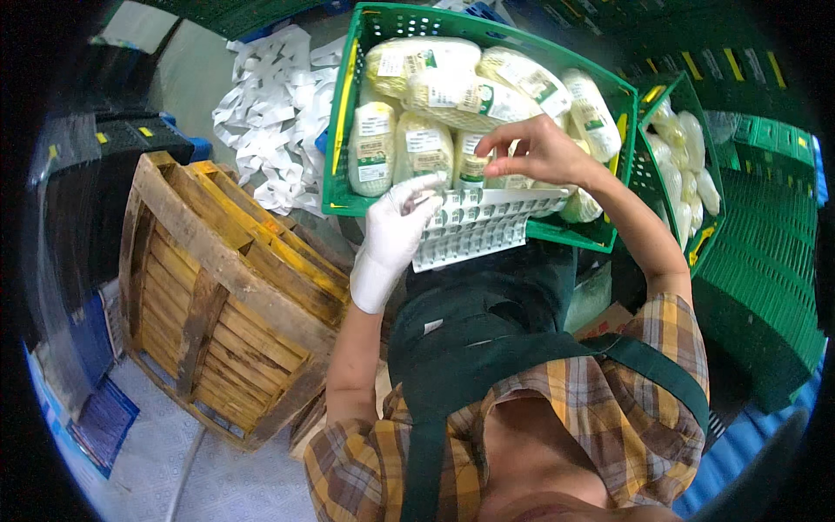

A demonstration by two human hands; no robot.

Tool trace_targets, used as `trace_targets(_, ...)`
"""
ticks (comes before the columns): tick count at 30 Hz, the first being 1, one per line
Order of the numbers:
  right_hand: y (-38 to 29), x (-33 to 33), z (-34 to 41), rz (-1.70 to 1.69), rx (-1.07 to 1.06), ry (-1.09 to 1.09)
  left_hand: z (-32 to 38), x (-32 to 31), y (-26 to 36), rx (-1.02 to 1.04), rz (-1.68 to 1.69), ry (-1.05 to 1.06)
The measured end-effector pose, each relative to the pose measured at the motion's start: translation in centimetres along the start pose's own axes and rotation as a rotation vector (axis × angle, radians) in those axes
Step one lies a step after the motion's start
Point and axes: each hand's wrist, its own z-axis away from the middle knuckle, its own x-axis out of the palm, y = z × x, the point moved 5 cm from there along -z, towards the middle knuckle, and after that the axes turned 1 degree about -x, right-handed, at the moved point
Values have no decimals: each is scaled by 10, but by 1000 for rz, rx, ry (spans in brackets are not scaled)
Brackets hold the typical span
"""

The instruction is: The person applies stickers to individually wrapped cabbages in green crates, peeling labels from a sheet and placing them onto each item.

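Note:
My left hand (396,225), in a white glove, grips the upper left corner of a sheet of printed stickers (476,225) in front of my dark green apron. My bare right hand (531,153) hovers over the crate's contents, thumb and fingers curled near one another; whether a sticker is between them I cannot tell. Beneath it stands a green plastic crate (340,130) filled with labelled, wrapped pale vegetables (375,147), some in mesh nets. The sheet overlaps the crate's near edge and hides part of the front row.
A wooden pallet (215,280) leans at the left. Crumpled white strips (280,117) lie on the floor beyond it. At the right are a second green crate (711,153) of wrapped produce and stacked green crates (757,261).

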Motion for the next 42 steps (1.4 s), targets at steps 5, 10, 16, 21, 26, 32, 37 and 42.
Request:
trace_targets(5, -19, 7, 41, 85, -27, 46, -3, 33, 10, -11, -166, 31)
trace_targets(10, -9, 4, 72, 153, -174, 183, 0, 64, 21, 103, -430, -15)
trace_targets(16, 6, 0, 91, 304, -353, 297, -16, 79, -14, 85, -392, 22)
trace_targets(21, 51, -28, 70, 15, -206, 352, -30, 90, -28, -1, -292, -3)
trace_targets(26, 137, -80, 37, -39, 469, 402, -22, 92, -41, -288, 62, 22)
trace_targets(32, 220, -117, 3, 388, 391, 444, 0, 94, -64, -443, 162, -170)
trace_targets(37, 203, -117, -12, 685, 533, 461, 3, 90, -83, -403, 47, -129)
trace_targets(42, 232, -158, 32, 385, 509, 559, 4, 98, -63, -395, 4, -111)
